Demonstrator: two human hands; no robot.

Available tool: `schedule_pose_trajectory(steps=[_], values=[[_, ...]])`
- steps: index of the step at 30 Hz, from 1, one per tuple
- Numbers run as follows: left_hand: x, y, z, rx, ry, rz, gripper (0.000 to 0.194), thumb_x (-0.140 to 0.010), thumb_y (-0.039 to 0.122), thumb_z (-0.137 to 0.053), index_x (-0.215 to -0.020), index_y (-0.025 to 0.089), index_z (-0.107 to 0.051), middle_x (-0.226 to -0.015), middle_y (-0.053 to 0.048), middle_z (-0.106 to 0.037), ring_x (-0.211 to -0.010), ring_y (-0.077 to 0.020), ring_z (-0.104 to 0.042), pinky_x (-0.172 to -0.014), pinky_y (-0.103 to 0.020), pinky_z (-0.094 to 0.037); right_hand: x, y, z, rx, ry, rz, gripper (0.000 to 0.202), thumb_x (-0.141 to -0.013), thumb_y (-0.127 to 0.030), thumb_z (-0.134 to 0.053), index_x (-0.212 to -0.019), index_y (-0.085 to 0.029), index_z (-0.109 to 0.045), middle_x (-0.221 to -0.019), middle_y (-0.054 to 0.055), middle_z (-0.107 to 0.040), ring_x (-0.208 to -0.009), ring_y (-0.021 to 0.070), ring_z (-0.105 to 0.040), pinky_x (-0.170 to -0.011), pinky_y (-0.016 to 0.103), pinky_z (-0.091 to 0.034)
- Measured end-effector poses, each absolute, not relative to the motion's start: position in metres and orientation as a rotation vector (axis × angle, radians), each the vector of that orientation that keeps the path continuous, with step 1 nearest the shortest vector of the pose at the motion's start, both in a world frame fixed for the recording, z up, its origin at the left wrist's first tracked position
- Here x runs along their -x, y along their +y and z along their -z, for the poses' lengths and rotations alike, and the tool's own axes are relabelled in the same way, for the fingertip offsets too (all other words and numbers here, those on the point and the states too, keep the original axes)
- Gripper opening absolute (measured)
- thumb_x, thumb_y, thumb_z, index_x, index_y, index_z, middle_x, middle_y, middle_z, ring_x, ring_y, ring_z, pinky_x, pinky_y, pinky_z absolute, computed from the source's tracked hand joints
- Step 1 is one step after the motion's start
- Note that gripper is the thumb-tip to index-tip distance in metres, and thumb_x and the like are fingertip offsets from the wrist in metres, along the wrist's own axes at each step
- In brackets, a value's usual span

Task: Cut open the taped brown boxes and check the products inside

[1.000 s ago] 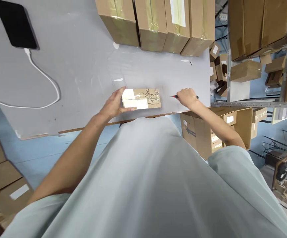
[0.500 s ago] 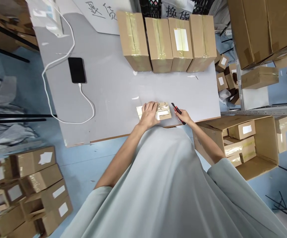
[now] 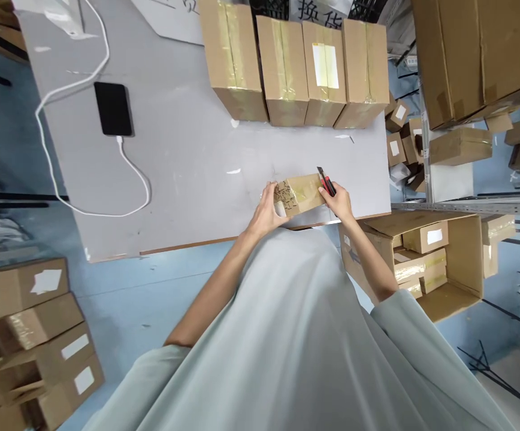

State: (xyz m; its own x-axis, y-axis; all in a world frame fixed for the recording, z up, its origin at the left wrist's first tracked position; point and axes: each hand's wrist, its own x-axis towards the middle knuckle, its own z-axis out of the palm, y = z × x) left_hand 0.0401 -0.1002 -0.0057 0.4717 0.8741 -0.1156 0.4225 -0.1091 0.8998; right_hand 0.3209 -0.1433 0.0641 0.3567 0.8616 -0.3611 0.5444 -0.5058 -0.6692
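Note:
A small brown cardboard box (image 3: 305, 193) with clear tape and dark printed marks at its left end lies at the table's front edge. My left hand (image 3: 266, 209) grips the left end of this box, thumb below and fingers behind. Wrapped in my right hand (image 3: 339, 202) is a red and black box cutter (image 3: 327, 182), its tip pointing up and left. The fingers of that hand also touch the box's right end.
Several taped cartons (image 3: 284, 72) stand along the back of the grey table (image 3: 183, 149). A black phone (image 3: 113, 109) with a white cable (image 3: 136, 173) lies at left. A large open carton (image 3: 464, 257) holding smaller boxes is at right. More boxes (image 3: 53, 317) are stacked lower left.
The small box has turned, showing its taped face. My left hand has shifted from its top to its left end. My right hand, with the cutter, has come against its right end.

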Motion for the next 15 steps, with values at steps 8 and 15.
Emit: schedule_pose_trajectory(steps=[8,15], values=[[-0.011,-0.103,-0.027,-1.27,1.239,-0.676,0.106,-0.079,0.086,-0.09,-0.162,0.023,-0.069,-0.172,-0.02,-0.061,-0.163,-0.0438,-0.055,-0.131,-0.058,-0.052,-0.288,-0.146,-0.079,2.175,-1.414,-0.986,0.038,-0.106,-0.056,-0.067,-0.121,-0.022,-0.076,-0.098,0.003,-0.077,-0.093,0.0262,-0.075,-0.087,0.031,-0.056],[-0.004,-0.094,-0.036,-1.035,1.38,-0.843,0.071,-0.077,0.077,-0.095,-0.118,0.019,-0.092,-0.131,-0.014,-0.088,-0.13,-0.0394,-0.08,-0.122,-0.055,-0.062,-0.267,-0.126,-0.082,2.218,-1.581,-0.917,0.028,-0.105,-0.049,-0.072,-0.107,-0.022,-0.077,-0.106,0.006,-0.077,-0.097,0.0266,-0.074,-0.092,0.035,-0.056]])
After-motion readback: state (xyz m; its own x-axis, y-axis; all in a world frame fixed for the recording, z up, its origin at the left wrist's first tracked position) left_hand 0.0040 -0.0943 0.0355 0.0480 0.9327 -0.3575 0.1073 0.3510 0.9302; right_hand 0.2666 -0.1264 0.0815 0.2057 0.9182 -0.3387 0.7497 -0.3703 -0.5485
